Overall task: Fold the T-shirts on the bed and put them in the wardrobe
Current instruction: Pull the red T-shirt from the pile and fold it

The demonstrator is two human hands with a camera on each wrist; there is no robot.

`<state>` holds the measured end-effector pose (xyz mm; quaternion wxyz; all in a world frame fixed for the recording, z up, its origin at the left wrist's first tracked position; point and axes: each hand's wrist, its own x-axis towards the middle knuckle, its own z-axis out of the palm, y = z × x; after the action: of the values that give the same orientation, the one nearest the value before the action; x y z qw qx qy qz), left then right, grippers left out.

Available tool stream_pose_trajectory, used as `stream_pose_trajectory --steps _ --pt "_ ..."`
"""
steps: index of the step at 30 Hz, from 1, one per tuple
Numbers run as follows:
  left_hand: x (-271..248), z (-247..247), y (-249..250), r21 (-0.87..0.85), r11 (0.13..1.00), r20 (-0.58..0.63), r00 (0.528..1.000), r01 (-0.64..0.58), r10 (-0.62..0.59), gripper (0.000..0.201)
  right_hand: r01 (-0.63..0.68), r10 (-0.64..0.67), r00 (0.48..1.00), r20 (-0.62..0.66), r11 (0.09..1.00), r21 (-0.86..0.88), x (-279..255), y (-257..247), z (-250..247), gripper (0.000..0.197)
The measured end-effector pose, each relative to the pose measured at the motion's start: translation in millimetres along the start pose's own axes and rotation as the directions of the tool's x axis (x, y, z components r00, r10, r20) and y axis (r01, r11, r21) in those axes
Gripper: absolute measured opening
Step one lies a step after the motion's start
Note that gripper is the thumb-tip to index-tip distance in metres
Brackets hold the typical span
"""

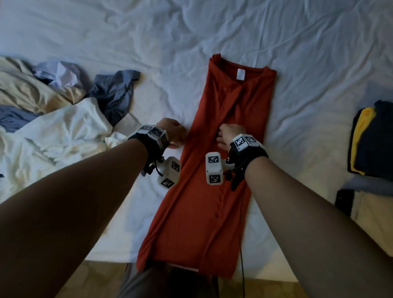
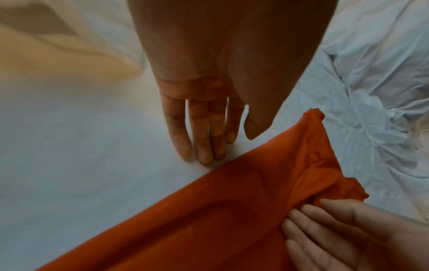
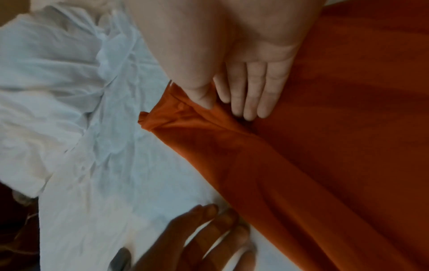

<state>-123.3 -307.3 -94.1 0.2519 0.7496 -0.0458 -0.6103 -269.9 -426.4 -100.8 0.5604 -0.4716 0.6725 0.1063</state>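
I see the white bed point(image 1: 221, 23) filling the frame, the red T-shirt point(image 1: 210, 207) folded into a long strip at centre. My right hand point(image 1: 229, 137) lies on it, fingers point(image 3: 253, 95) straight; my left hand point(image 1: 173, 133) rests flat on the sheet beside its left edge, holding nothing.

A bed point(image 1: 106, 28) with a wrinkled white sheet fills the frame under dim light; tan floor point(image 1: 274, 296) shows along the bottom edge.

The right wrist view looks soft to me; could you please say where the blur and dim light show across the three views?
Right wrist view: left hand smeared, red T-shirt soft. Left wrist view: cream fabric out of focus, fingers fairly clear. Head view: dim, forearms dark, bed sheet edges bowed.
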Motion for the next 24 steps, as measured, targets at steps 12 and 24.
stream_pose_trajectory --steps 12,24 --pt "-83 17 -151 0.232 0.969 0.072 0.992 0.083 -0.102 0.017 -0.143 0.133 0.967 0.219 0.989 0.028 -108 128 48 0.007" --pt "-144 57 -261 0.767 0.642 0.015 1.0 -0.021 0.015 0.05 -0.04 0.047 0.97 0.239 0.999 -0.031 -147 213 75 0.035"
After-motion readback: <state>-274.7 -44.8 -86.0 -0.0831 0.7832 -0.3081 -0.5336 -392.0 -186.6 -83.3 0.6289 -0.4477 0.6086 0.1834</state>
